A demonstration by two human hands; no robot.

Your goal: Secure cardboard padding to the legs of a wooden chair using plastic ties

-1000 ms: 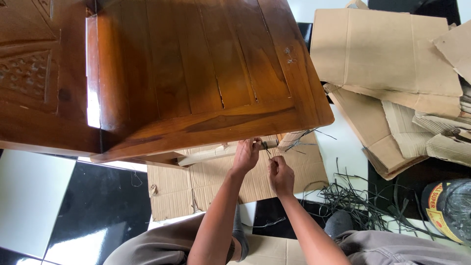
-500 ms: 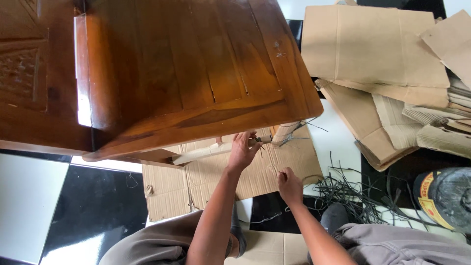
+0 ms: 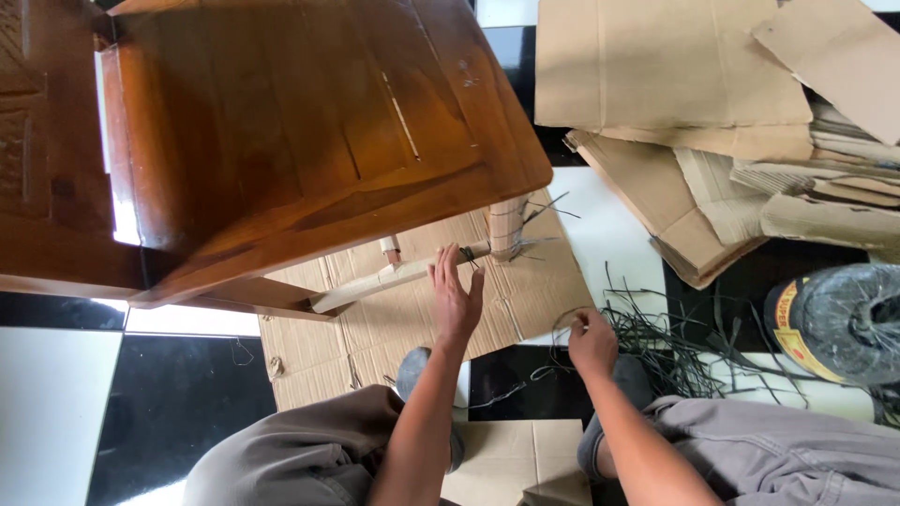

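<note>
Two hands work below the edge of a glossy brown wooden chair [image 3: 281,141]. The left hand [image 3: 456,298] lies flat with fingers [image 3: 446,267] spread wide, their tips touching a cardboard-wrapped rail [image 3: 394,277] under the seat, where dark string is tied near the wrapped leg [image 3: 507,225]. The right hand [image 3: 592,341] sits well apart, low over the floor, fingers pinched narrow on a thin dark strap [image 3: 561,323] beside a loose tangle of straps [image 3: 675,347].

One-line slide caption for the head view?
Left hand rests open on a cardboard-wrapped rail beneath a wooden chair; right hand pinches a dark strap above the tiled floor.
</note>
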